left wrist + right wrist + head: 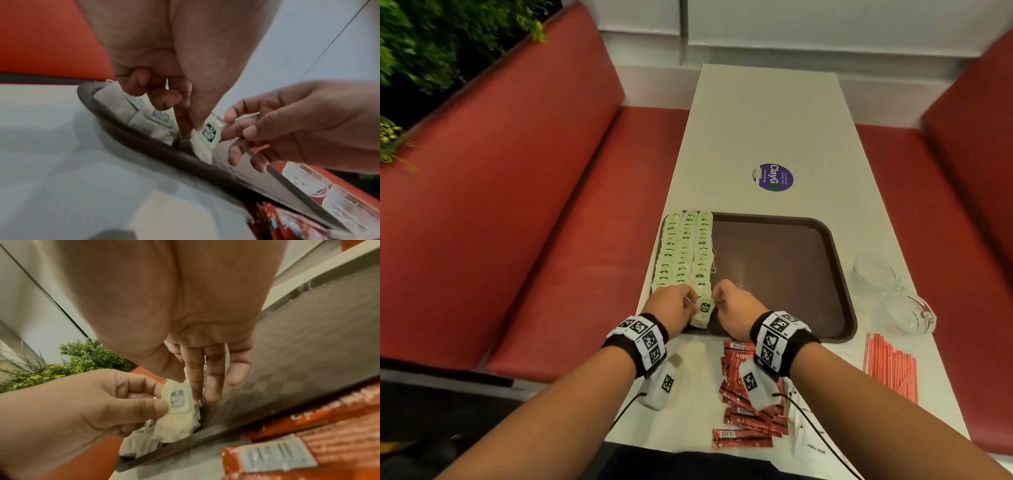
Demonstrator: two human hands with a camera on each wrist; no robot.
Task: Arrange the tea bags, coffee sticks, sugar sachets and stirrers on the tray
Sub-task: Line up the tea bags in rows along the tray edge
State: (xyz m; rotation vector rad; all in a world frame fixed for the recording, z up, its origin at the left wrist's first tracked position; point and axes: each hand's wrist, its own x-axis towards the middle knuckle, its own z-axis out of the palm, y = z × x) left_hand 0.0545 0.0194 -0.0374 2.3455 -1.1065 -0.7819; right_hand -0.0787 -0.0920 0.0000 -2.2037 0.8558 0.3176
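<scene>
A brown tray (784, 270) lies on the white table, with pale green tea bags (685, 253) laid in three columns along its left side. One more tea bag (703, 312) with a green tag hangs over the tray's near left corner, held by both hands. My left hand (688, 302) pinches its left edge and my right hand (720, 296) pinches its right edge. In the left wrist view the tea bag (208, 138) sits just above the tray rim (144, 141). The right wrist view shows my right hand (186, 382) pinching the tea bag (179, 418) at its top.
Red coffee sticks (750, 394) are piled on the table in front of the tray. Red-and-white striped stirrers (890, 366) lie at the near right. Two clear glass bowls (876, 274) stand right of the tray. White sachets (813, 445) lie at the near edge. Red benches flank the table.
</scene>
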